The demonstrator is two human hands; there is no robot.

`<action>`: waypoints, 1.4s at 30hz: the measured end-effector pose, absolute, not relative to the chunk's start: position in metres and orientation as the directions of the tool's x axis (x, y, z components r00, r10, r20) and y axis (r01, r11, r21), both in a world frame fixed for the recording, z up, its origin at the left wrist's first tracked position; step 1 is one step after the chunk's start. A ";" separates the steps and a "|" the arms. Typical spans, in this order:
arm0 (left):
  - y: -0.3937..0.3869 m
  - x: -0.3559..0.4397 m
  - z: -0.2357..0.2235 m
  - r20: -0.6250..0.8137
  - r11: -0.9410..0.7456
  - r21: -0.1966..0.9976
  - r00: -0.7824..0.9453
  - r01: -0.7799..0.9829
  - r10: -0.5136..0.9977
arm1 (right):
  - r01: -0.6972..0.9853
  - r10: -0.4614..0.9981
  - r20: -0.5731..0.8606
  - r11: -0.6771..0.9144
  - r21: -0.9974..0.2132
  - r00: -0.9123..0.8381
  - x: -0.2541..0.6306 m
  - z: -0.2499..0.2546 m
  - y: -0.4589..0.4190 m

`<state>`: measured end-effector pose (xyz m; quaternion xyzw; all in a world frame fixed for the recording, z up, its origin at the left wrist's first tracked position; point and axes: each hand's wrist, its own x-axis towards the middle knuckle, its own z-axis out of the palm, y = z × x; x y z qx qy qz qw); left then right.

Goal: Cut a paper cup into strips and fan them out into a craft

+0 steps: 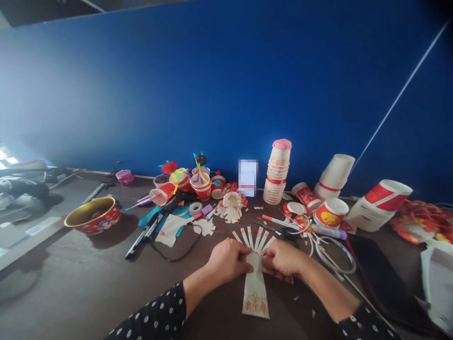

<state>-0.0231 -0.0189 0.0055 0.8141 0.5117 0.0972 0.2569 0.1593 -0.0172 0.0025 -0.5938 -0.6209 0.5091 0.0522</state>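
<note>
Through the head camera I see the paper cutout [255, 288] low in my view, at six o'clock, its narrow strips [250, 237] fanning toward twelve. My left hand [231, 259] pinches its nine o'clock edge between thumb and fingers; my right hand [281, 259] has fingers curled onto its three o'clock edge. From the cutout, a gold-rimmed bowl [101, 222] sits toward ten, stacked cups [278, 172] toward twelve.

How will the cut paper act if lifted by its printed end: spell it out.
The paper looks thin, so it should be light and will probably bend. Its strips, narrow and fanned out, may flop separately and could tear at their bases.
</note>
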 end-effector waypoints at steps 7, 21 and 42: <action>-0.021 -0.025 0.007 -0.092 -0.366 0.538 0.484 0.759 0.870 | 0.620 0.754 -0.560 -0.265 -0.738 -0.345 0.165 0.004 -0.014; -0.019 -0.025 0.007 -0.102 -0.384 0.499 0.493 0.777 0.864 | 0.577 0.745 -0.549 -0.274 -0.769 -0.378 0.170 -0.004 -0.008; -0.020 -0.023 0.007 -0.092 -0.370 0.493 0.471 0.787 0.878 | 0.666 0.801 -0.526 -0.228 -0.710 -0.287 0.151 0.008 -0.011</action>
